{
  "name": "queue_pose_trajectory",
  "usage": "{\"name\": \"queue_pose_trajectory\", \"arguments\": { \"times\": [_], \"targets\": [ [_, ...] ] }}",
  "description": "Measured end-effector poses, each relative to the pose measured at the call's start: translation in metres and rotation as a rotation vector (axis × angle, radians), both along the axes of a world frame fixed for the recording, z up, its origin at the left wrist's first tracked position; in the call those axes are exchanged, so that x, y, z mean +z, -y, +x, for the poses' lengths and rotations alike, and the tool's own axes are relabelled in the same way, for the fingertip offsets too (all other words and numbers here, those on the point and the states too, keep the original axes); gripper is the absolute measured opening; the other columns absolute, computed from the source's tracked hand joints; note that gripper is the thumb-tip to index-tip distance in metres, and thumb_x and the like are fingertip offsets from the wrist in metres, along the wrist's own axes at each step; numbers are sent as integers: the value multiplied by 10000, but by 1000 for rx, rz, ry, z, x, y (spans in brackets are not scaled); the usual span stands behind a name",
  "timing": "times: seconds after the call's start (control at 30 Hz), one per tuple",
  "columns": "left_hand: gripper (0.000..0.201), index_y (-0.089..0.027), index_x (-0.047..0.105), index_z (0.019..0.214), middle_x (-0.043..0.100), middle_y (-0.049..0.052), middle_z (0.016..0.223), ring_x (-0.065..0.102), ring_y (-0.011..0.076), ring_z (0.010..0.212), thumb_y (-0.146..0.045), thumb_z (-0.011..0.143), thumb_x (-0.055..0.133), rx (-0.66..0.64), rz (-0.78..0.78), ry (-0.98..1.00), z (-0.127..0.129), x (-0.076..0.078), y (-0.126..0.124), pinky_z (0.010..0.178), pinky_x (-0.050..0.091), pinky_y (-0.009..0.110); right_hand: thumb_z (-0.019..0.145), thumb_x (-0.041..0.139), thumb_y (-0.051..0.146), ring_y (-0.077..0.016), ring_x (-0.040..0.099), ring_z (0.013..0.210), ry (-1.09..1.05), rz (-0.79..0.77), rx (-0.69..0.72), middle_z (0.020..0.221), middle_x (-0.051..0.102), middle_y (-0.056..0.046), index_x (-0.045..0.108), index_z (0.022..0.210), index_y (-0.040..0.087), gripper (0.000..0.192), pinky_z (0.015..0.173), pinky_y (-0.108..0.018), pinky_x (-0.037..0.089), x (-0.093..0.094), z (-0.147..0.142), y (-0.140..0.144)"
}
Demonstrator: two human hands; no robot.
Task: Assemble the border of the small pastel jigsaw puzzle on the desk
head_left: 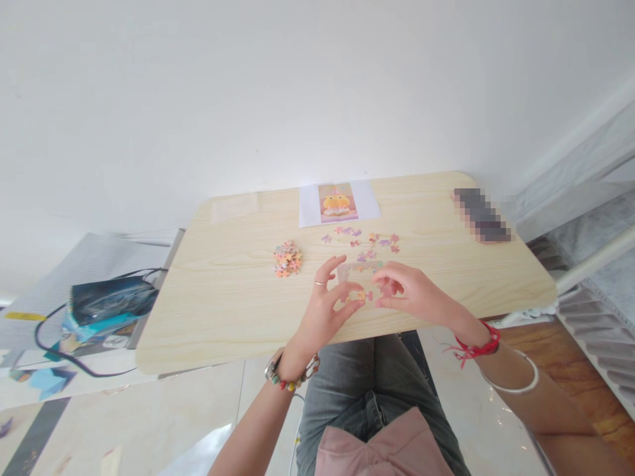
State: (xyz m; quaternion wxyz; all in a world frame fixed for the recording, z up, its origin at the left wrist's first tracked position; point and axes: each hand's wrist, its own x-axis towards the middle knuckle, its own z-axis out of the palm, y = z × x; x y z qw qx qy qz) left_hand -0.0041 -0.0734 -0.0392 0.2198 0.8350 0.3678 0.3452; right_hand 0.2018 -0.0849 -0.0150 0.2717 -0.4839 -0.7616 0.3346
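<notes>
my left hand and right hand meet over the small puzzle board at the near edge of the wooden table, fingers pinched narrow on puzzle pieces; a piece pile sits well left, loose pieces just beyond.

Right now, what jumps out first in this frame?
Both hands meet at the near middle of the wooden table: the left hand and right hand pinch small puzzle pieces over a partly built patch. Just beyond lie scattered loose pieces, with a heaped pile of pieces to their left. At the far edge lies a reference picture on white paper.
</notes>
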Motion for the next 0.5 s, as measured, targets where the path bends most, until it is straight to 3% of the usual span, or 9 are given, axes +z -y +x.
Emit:
{"name": "queue_pose_trajectory", "arguments": {
  "times": [0.2, 0.33, 0.5],
  "targets": [
    [113, -225, 599, 903, 320, 84, 1351, 309, 265, 1269, -257, 797, 579, 45, 37, 23, 10, -12, 6, 938, 418, 437, 853, 492, 254, -143, 551, 754, 96, 221, -34, 856, 547, -41, 575, 875, 205, 100, 712, -272, 457, -9, -4, 21],
    [171, -215, 578, 947, 326, 98, 1328, 246, 287, 1294, -257, 782, 595, 71, 103, -78, 16, -22, 11, 1001, 358, 496, 872, 459, 247, -166, 569, 809, 210, 234, -63, 880, 564, -59, 583, 908, 196, 139, 750, -299, 466, -21, 5, 28],
    [187, -197, 568, 978, 295, 117, 1345, 196, 317, 1306, -189, 791, 571, 109, 163, -186, 21, -30, 20, 974, 383, 508, 885, 445, 240, -167, 578, 816, 309, 213, -86, 889, 584, -64, 600, 950, 180, 178, 769, -308, 470, -36, 17, 35]
  ]
}}
